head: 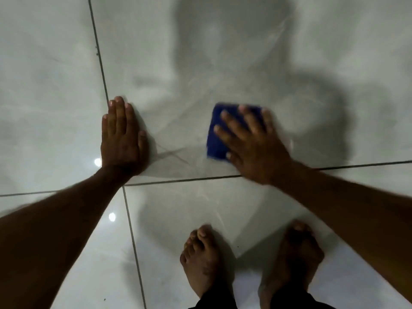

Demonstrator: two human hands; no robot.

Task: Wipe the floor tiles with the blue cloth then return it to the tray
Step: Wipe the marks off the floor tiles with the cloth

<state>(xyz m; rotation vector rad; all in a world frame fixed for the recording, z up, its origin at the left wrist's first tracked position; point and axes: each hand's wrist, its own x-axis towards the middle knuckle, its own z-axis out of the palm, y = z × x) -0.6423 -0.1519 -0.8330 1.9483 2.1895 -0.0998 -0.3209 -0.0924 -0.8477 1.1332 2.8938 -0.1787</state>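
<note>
Bare feet (pixel 201 262) stand nearest on the floor tiles (pixel 55 74). Right hand (pixel 252 148) presses the blue cloth (pixel 217 139) flat, fingers (pixel 229 120) spread wide. Left hand (pixel 121 139) lies flat, fingers together, holding nothing.

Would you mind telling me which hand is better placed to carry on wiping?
The right hand: it presses flat on the folded blue cloth, while the left hand rests bare on the glossy grey tile.
</note>
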